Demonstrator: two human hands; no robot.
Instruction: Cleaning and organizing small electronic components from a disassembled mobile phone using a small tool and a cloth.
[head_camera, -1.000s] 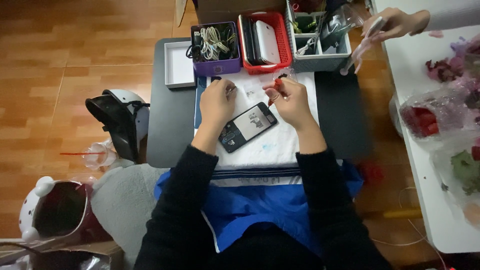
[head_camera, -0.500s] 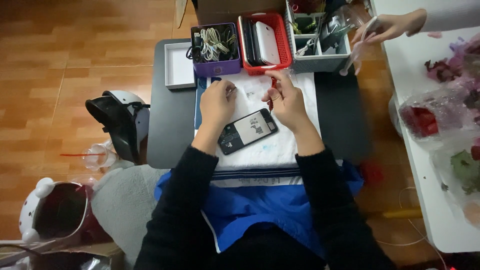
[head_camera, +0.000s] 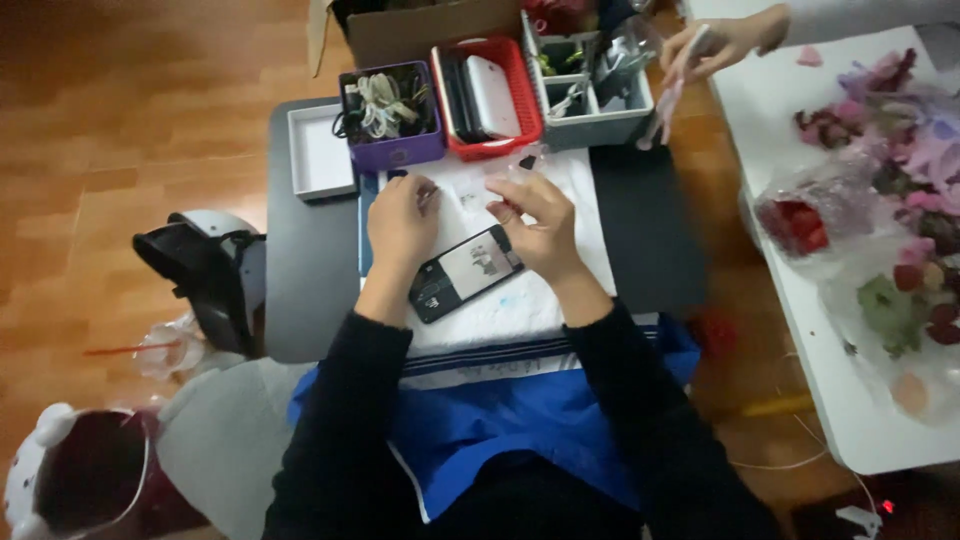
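Right now both hands are over a white cloth (head_camera: 520, 300) spread on a dark grey surface (head_camera: 300, 300), with an opened phone (head_camera: 465, 273) lying face-down and tilted between the wrists, its back cover off and its inner parts showing. Its lower end sits by the left forearm and its upper end touches the base of the right hand. The left hand (head_camera: 400, 222) rests on the cloth just left of the phone, fingers curled down with thumb and forefinger drawn together near the top edge; whether that grip pinches anything is too small to tell. The right hand (head_camera: 535, 225) lies just right of the phone, its fingers bent and its fingertips closed together on something tiny and unclear, so what its grip holds cannot be told. Beyond the hands, along the far edge, stand a shallow white tray (head_camera: 318, 152), a purple bin (head_camera: 395, 150) of coiled cables, a red basket (head_camera: 490, 145) holding a white box, and a grey organiser (head_camera: 600, 125) of small tools. Another person's hand (head_camera: 722, 40) reaches in at the upper right, near the organiser, holding a thin pale stick. A white table (head_camera: 800, 300) to the right carries bags of dried flowers.
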